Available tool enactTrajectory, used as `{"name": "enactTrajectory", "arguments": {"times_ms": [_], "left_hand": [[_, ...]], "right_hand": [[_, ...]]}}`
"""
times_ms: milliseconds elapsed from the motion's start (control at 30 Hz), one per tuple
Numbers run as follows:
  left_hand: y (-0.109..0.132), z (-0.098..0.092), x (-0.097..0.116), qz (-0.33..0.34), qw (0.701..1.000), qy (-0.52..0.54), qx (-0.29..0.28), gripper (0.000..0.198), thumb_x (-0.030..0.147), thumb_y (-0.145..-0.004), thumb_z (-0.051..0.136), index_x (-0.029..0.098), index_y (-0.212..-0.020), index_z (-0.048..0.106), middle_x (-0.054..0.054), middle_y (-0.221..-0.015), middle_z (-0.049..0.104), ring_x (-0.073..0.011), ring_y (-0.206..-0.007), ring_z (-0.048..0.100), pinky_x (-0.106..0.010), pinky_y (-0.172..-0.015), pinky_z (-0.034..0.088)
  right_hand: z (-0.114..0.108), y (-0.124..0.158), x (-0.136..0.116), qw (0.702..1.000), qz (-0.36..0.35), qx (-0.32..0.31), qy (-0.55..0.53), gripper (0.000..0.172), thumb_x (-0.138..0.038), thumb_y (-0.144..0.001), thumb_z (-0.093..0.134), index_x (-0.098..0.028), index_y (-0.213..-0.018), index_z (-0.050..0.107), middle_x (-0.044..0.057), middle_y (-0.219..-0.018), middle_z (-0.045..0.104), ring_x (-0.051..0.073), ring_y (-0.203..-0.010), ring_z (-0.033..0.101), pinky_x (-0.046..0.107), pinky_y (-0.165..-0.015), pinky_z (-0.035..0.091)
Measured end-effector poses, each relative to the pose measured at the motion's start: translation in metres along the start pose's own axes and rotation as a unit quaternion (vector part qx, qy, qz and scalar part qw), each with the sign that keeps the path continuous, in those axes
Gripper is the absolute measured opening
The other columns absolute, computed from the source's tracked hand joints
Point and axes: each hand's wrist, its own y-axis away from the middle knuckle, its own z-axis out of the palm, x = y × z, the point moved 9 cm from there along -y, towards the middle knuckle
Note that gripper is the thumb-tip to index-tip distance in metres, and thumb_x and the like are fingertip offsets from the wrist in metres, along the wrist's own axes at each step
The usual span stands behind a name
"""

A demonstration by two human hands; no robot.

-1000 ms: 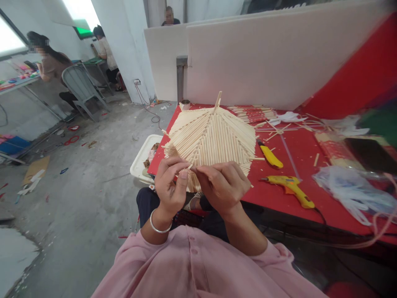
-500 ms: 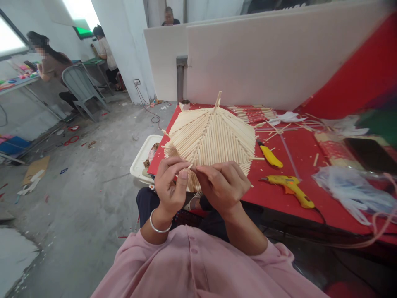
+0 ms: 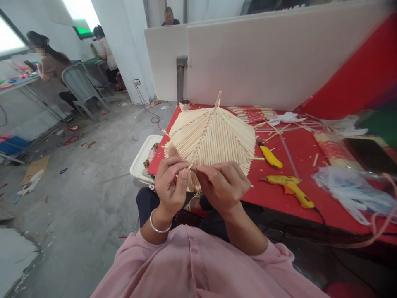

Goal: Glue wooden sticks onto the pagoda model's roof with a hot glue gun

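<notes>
A roof-like piece built from thin wooden sticks (image 3: 217, 140) rests on the red table, with one stick end poking up at its peak. In front of its near edge my left hand (image 3: 172, 182) is closed, thumb and fingers pinching a small pale wooden stick (image 3: 190, 166). My right hand (image 3: 221, 182) is closed beside it, fingertips at the same small stick. Most of that stick is hidden by my fingers. A yellow glue gun (image 3: 290, 188) lies to the right of my right hand, and a yellow utility knife (image 3: 270, 155) lies behind it.
The red table (image 3: 248, 198) also bears a plastic bag (image 3: 353, 190), a dark phone (image 3: 369, 153), loose sticks (image 3: 254, 114) and a small tin (image 3: 185, 104). White boards (image 3: 263, 62) stand behind. A white tray (image 3: 139, 163) sits left of the table. Two people sit farther left.
</notes>
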Motion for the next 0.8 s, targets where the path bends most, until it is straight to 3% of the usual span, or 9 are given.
{"name": "enactTrajectory", "arguments": {"times_ms": [800], "left_hand": [[-0.0006,0.0002,0.0002,-0.001,1.0,-0.004,0.002,0.015,0.023,-0.098,0.06,0.019,-0.1,0.074,-0.006,-0.098,0.07,-0.0184,-0.094,0.068,-0.033,-0.083,0.056]], "right_hand": [[0.0008,0.0025,0.0022,1.0,0.002,-0.003,0.0,0.019,-0.018,-0.083,0.08,-0.024,-0.095,0.066,-0.003,-0.071,0.062,0.011,-0.066,0.053,0.025,-0.065,0.044]]}}
